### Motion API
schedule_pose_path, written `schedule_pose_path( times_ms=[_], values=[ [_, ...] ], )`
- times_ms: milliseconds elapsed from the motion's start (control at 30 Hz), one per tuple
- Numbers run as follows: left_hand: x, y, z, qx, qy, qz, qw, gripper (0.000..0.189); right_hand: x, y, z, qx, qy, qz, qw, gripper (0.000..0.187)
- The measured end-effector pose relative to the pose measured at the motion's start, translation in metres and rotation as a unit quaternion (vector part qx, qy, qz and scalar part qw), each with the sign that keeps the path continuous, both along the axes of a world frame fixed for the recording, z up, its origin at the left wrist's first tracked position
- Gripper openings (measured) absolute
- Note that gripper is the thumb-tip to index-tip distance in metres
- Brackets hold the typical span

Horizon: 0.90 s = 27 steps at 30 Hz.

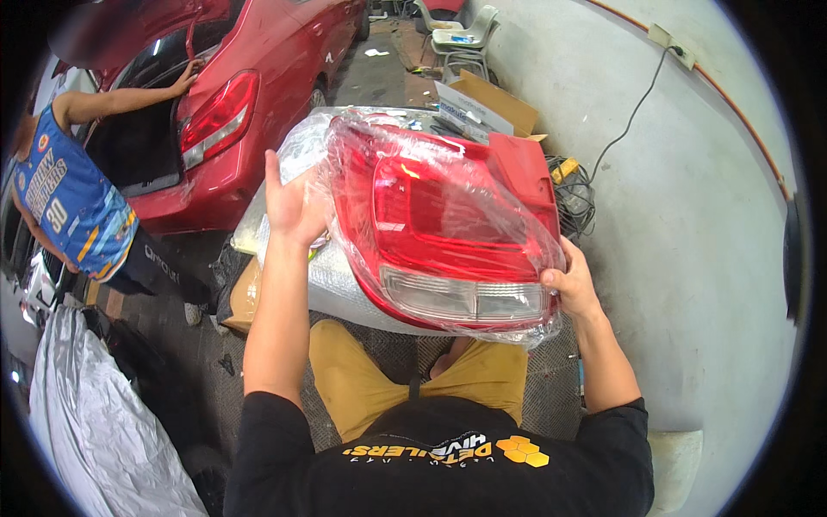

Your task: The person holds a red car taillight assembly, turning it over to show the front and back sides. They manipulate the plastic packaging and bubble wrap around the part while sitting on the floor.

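Note:
A red car tail light assembly with a clear lower lens stands upright before me, loosely wrapped in clear plastic film. My right hand grips its lower right edge through the film, thumb on the front. At the left side of the light, my left hand has its palm turned up and thumb raised; its fingers pass behind the film, and whether they press on the light cannot be told. Beneath lies silvery bubble wrap on a support that is mostly hidden.
A person at the left touches a red car with its boot open. An open cardboard box, plastic chairs and a coiled black cable are beyond, near the right wall. Silver sheeting hangs lower left.

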<state>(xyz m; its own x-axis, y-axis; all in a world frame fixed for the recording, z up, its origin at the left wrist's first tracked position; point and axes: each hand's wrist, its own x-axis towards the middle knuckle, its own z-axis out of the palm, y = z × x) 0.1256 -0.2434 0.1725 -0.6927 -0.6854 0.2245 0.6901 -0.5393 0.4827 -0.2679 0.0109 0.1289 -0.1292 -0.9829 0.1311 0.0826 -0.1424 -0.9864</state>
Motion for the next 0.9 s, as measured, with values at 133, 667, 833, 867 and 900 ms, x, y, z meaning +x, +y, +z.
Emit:
schedule_pose_path(
  times_ms=[133,667,833,867,900],
  values=[
    [-0.015,0.057,-0.023,-0.070,-0.037,0.082,0.993,0.114,0.009,0.001,-0.015,0.026,-0.111,0.025,0.993,0.100],
    [-0.093,0.093,-0.014,-0.025,-0.174,0.196,0.965,0.033,0.008,-0.025,-0.097,0.226,-0.408,0.106,0.878,0.076],
    [-0.101,0.077,-0.005,-0.009,-0.297,0.149,0.943,0.032,0.005,-0.037,-0.112,0.270,-0.377,0.085,0.882,0.063],
    [-0.101,0.077,-0.003,0.011,-0.318,0.150,0.936,0.031,0.009,-0.040,-0.112,0.274,-0.372,0.070,0.884,0.062],
    [-0.101,0.074,-0.004,0.019,-0.321,0.148,0.935,0.031,0.014,-0.040,-0.109,0.279,-0.364,0.080,0.885,0.061]
  ],
)
